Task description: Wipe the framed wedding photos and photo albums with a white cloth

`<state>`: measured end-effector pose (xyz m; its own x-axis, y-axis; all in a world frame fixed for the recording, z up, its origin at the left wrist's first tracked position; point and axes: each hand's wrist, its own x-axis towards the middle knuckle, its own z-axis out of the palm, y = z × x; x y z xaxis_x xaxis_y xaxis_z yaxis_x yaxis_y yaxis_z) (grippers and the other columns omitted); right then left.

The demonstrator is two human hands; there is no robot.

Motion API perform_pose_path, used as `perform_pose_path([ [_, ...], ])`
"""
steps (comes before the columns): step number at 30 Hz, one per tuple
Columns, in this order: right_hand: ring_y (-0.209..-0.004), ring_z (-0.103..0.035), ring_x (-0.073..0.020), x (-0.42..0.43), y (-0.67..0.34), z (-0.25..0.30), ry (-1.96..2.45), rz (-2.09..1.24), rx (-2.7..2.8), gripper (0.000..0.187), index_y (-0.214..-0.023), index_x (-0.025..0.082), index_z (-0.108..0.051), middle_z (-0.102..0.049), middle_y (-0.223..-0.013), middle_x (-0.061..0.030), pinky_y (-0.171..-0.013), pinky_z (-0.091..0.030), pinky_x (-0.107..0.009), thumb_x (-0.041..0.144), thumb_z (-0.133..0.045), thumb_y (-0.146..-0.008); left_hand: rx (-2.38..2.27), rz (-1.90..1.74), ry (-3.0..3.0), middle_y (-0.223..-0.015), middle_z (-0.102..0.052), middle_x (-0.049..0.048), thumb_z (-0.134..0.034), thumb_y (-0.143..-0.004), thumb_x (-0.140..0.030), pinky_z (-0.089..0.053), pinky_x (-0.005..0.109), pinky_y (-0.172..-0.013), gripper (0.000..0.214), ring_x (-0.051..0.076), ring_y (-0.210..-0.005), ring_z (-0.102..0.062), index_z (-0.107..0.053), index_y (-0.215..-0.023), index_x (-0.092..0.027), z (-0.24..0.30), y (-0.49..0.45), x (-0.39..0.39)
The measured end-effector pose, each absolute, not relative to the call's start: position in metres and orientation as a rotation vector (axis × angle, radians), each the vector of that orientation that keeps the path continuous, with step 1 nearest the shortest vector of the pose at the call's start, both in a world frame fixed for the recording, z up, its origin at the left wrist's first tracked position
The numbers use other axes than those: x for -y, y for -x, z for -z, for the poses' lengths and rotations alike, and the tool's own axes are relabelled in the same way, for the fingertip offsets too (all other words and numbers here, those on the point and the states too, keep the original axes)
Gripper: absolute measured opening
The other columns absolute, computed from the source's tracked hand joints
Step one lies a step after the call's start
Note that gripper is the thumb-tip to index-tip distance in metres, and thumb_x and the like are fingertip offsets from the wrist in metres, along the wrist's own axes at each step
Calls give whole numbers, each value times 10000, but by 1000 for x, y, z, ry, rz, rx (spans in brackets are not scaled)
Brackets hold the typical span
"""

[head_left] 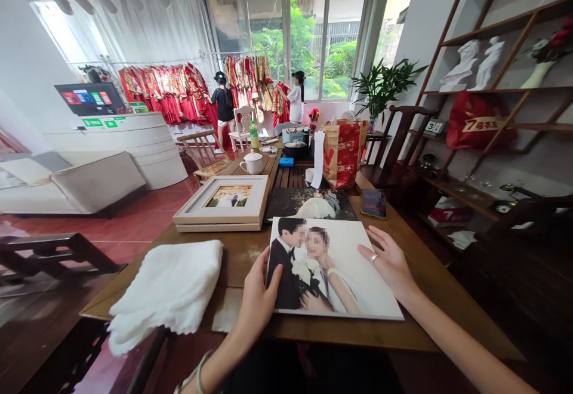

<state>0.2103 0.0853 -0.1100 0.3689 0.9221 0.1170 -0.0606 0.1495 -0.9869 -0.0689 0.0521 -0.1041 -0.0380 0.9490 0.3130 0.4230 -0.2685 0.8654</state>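
A wedding photo [358,262], a flat stiff-looking panel with a white edge, is tilted up over the front of the wooden table [447,304]. It shows a couple in a dark suit and a white dress with flowers. My left hand [259,289] grips its left edge, thumb on the front and the other fingers partly hidden behind. At the right edge, my right hand [389,262] holds the panel with bent fingers, a ring on one. Just behind lies another wedding photo [286,200] with a dark background. White stacked picture frames [264,203] sit to the left.
A white towel [179,283] lies at the table's left front. Farther back are a phone [373,203], a paper bag [344,155], a lidded white cup [253,162] and a green bottle [254,136]. Two people stand by racks of red garments [170,92]. Shelves [474,92] line the right.
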Motion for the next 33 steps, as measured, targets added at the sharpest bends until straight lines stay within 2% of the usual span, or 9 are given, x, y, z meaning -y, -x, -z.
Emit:
perform_pose_path([
  [6, -1107, -576, -272, -87, -205, 118, 1247, -865, 1034, 563, -1058, 205, -539, -560, -1246, -130, -947, -469, -431, 277, -776, -552, -1499, -1025, -1977, -1181, -542, 112, -680, -664, -492, -364, 455, -974, 794, 313, -1140, -468, -364, -1347, -238, 101, 85, -42],
  [11, -1072, -591, -260, -86, -204, 119, 1253, -853, 1093, 555, -1071, 195, -522, -576, -1218, -131, -934, -472, -425, 287, -758, -577, -1487, -926, -2041, -1248, -479, 121, -716, -608, -536, -335, 468, -980, 974, 337, -1162, -415, -246, -1409, -243, 100, 86, -42],
  [15, -1069, -590, -261, -84, -205, 120, 1273, -859, 1155, 568, -1093, 189, -502, -575, -1212, -139, -919, -477, -423, 337, -741, -599, -1456, -866, -2026, -1245, -475, 118, -680, -663, -517, -324, 450, -980, 961, 324, -1159, -397, -181, -1432, -230, 101, 87, -39],
  [21, -1124, -555, -273, -80, -206, 126, 1276, -803, 1285, 551, -1140, 198, -483, -554, -1239, -141, -934, -463, -439, 402, -687, -671, -1570, -787, -2078, -1194, -497, 127, -628, -712, -509, -313, 449, -957, 880, 309, -1112, -388, -231, -1417, -162, 97, 88, -27],
  [24, -1185, -504, -275, -78, -206, 127, 1294, -750, 1328, 565, -1168, 194, -470, -520, -1275, -148, -981, -423, -445, 393, -679, -682, -1688, -712, -2128, -1108, -529, 141, -614, -712, -542, -302, 461, -939, 881, 322, -1087, -375, -265, -1405, -125, 97, 88, -24],
  [30, -1304, -367, -285, -70, -204, 116, 1290, -617, 1464, 492, -1123, 198, -546, -353, -1431, -147, -1052, -335, -443, 379, -677, -684, -1745, -719, -2158, -1080, -520, 133, -605, -715, -546, -301, 461, -942, 848, 317, -1095, -385, -297, -1395, -143, 96, 88, -21],
  [33, -1296, -384, -274, -67, -206, 111, 1221, -625, 1600, 441, -1109, 206, -565, -408, -1408, -135, -1070, -302, -451, 350, -668, -705, -1752, -740, -2162, -1102, -507, 151, -580, -740, -537, -314, 469, -952, 835, 319, -1111, -384, -289, -1394, -106, 97, 88, -16],
])
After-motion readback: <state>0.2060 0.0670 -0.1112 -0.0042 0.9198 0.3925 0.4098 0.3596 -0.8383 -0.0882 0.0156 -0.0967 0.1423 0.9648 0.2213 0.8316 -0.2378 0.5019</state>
